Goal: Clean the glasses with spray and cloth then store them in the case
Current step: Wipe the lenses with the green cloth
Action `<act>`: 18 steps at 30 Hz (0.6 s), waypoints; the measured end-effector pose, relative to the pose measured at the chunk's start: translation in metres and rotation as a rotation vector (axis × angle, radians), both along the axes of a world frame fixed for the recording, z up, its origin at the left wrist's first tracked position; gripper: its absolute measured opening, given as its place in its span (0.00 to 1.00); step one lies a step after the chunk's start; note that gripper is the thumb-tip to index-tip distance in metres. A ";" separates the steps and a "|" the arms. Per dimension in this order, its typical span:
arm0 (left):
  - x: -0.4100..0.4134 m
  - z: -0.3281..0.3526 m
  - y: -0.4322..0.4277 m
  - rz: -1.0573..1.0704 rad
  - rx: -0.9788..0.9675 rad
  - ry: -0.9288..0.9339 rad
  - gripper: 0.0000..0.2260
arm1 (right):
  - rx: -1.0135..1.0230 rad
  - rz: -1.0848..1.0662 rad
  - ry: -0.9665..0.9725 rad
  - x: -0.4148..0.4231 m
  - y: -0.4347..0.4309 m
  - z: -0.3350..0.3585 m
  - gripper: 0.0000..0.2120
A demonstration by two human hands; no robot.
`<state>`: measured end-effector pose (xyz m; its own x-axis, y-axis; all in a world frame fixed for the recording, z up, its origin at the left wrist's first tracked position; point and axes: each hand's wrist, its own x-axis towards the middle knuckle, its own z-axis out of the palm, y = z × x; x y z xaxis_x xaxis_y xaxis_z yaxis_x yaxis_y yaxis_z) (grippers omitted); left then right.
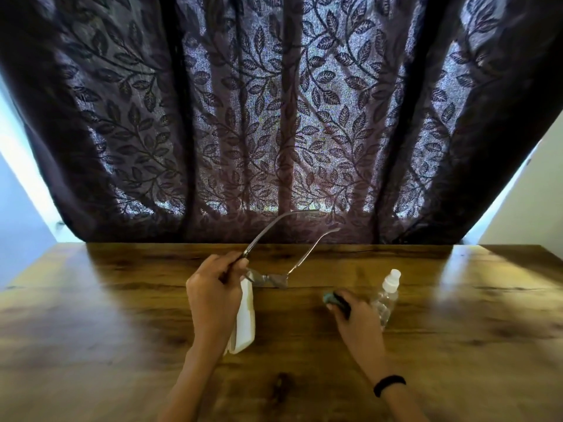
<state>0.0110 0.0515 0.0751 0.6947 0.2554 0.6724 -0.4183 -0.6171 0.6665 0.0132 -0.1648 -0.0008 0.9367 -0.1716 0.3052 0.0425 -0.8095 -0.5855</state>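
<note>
Wood-grained table [122, 315] across the head view, with a dark leaf-patterned curtain [274, 117] hanging behind its far edge. Left of centre, left hand [213, 287] curled round one arm of the glasses [269, 280] close to the hinge, pinching it between thumb and fingers. Glasses unfolded, both arms slanting up and away toward the curtain, lenses low over the table just beyond the thumb; touching the wood or not, impossible to tell. Directly below that hand, white case [246, 318] lying flat on the table, partly hidden by the wrist; open or closed, not clear. Right of centre, right hand [353, 315] low over the table, fingers bunched round a small teal cloth [329, 297], apart from the lenses. Just beside its knuckles, clear spray bottle [384, 300] with white cap, tilted, gripped by nobody. Black wristband [390, 384] on the right wrist.

Judged from this layout: somewhere in the cleaning stage, early or middle. Glasses picked up and cloth in hand, so wiping ready to happen; no sign either way of spray on the lenses. Left to do, by the look of it: wiping both lenses, folding the arms, placing the glasses in the case and shutting it.
</note>
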 end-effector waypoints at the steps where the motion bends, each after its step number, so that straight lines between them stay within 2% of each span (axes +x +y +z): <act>1: 0.000 -0.002 -0.001 -0.002 -0.028 0.005 0.08 | -0.006 0.001 0.050 0.001 -0.001 -0.005 0.15; 5: 0.002 -0.007 -0.003 -0.009 -0.112 0.037 0.07 | -0.029 0.032 0.152 0.007 -0.003 -0.012 0.17; 8: 0.005 -0.010 -0.004 -0.009 -0.136 0.042 0.07 | -0.088 0.153 0.338 0.015 -0.003 -0.014 0.20; 9: 0.006 -0.011 -0.005 -0.010 -0.145 0.045 0.07 | -0.031 0.188 0.363 0.017 -0.002 -0.012 0.20; 11: 0.008 -0.013 -0.005 -0.014 -0.172 0.061 0.07 | 0.229 0.211 0.342 0.016 0.001 -0.003 0.21; 13: 0.010 -0.015 -0.006 -0.021 -0.212 0.082 0.08 | 0.528 0.198 0.252 0.013 0.006 0.008 0.20; 15: 0.012 -0.017 -0.007 -0.032 -0.240 0.098 0.08 | 0.767 0.243 0.155 0.011 0.010 0.018 0.15; 18: 0.014 -0.020 -0.009 -0.067 -0.299 0.136 0.07 | 0.912 0.307 0.082 0.009 0.014 0.031 0.14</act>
<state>0.0246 0.0429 0.0549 0.7949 0.3778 0.4748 -0.3463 -0.3601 0.8663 0.0220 -0.1508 0.0305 0.9928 -0.0538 0.1074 0.1074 -0.0029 -0.9942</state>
